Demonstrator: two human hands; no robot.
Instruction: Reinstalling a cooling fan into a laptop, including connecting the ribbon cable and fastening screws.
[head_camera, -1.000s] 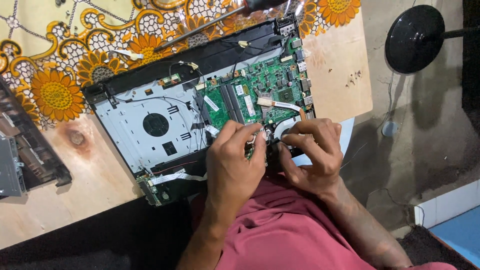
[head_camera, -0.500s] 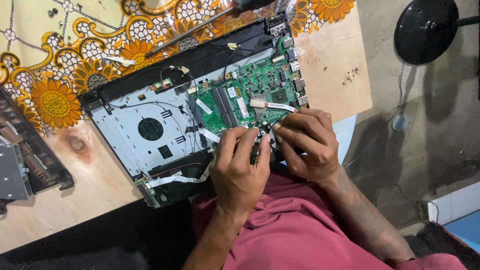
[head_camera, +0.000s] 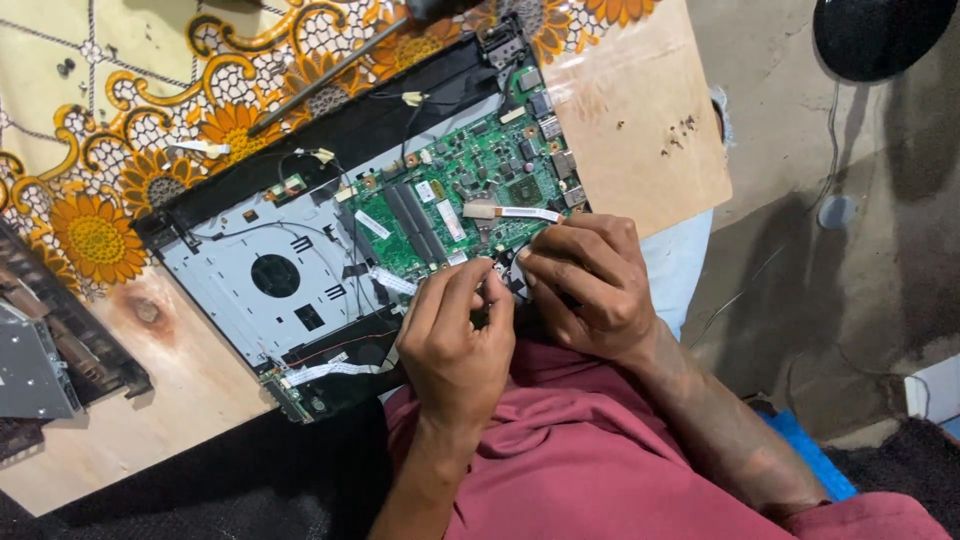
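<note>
Nearest the camera, above the red shirt (head_camera: 600, 450), the left hand (head_camera: 455, 340) curls its fingers down onto the near edge of the opened laptop chassis (head_camera: 300, 290), loosely closed, pinching something too small to tell. Just beside it, the right hand (head_camera: 585, 285) is bent the same way, fingertips pressing at the edge of the green circuit board (head_camera: 460, 195), touching a flat ribbon cable (head_camera: 515, 213). Small white rectangular labels sit on the board's memory slots. The laptop lies tilted on a wooden worktop (head_camera: 640, 120). Farther off spreads a sunflower-patterned cloth (head_camera: 100, 230), with a dark rod (head_camera: 330, 75) across it.
</note>
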